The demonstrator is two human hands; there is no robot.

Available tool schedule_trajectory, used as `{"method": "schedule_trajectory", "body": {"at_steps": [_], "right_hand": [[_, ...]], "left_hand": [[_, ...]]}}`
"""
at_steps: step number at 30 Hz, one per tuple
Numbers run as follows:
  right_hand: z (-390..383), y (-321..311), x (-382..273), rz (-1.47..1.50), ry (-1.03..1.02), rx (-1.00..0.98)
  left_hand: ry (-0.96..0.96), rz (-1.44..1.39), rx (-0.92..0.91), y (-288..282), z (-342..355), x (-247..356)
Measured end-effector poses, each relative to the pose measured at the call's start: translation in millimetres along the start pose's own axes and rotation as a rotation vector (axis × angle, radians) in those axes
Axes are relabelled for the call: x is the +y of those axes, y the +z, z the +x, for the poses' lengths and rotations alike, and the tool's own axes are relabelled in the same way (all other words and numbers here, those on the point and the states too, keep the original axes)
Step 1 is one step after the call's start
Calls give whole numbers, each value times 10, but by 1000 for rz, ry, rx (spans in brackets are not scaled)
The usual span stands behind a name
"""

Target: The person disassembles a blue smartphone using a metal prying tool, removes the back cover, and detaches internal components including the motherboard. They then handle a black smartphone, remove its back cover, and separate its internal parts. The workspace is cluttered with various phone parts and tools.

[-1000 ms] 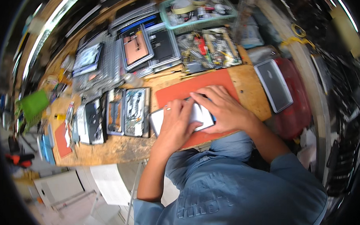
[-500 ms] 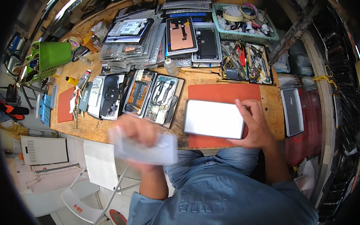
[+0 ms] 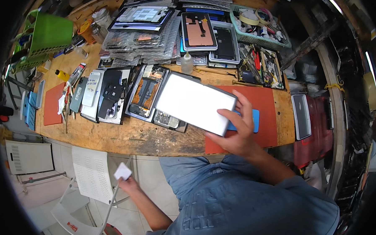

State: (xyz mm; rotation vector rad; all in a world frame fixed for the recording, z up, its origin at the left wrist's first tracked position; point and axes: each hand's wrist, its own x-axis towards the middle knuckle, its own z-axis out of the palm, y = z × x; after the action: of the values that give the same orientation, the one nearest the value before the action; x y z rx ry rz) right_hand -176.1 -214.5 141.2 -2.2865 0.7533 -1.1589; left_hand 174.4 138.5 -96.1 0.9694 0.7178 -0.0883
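My right hand (image 3: 239, 134) grips the right end of a white rectangular panel with a dark rim (image 3: 191, 101). The panel is raised and slanted, and its left end covers part of an opened phone (image 3: 167, 118). A blue flat thing (image 3: 255, 121) lies on the red mat (image 3: 260, 99), partly hidden behind my right hand. Away from the bench, low on the left near a folding chair, my left hand (image 3: 128, 185) is closed on a small white flat thing (image 3: 123, 171) whose kind I cannot make out.
Another opened phone (image 3: 146, 92) and several phone parts (image 3: 111, 93) lie left of the panel. Bubble-wrapped stacks (image 3: 140, 39), a dropper bottle (image 3: 187, 63), a tool tray (image 3: 263, 66) and a green basket (image 3: 283, 40) stand behind. A white chair (image 3: 92, 172) is at lower left.
The white panel has moved left and tilted off the mat in my right hand, uncovering the blue thing. My left hand has swung down and left with the white thing. The view has shifted slightly.
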Motion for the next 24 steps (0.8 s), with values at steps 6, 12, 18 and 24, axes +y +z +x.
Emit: {"method": "schedule_trajectory", "body": {"at_steps": [6,12,18,24], "right_hand": [[64,506,-101,6,80,-27],[206,563,-237,-60,19,-28],[113,339,-402,-206,56,-209],[-420,-523,-99,-311,269,-213]], "left_hand": [[-110,101,-32,523,-229,-578],[-40,87,-524,1983,-15,-361],[-17,255,-477,2245,352,-400],[127,664,-427,1723,286,-847]]}}
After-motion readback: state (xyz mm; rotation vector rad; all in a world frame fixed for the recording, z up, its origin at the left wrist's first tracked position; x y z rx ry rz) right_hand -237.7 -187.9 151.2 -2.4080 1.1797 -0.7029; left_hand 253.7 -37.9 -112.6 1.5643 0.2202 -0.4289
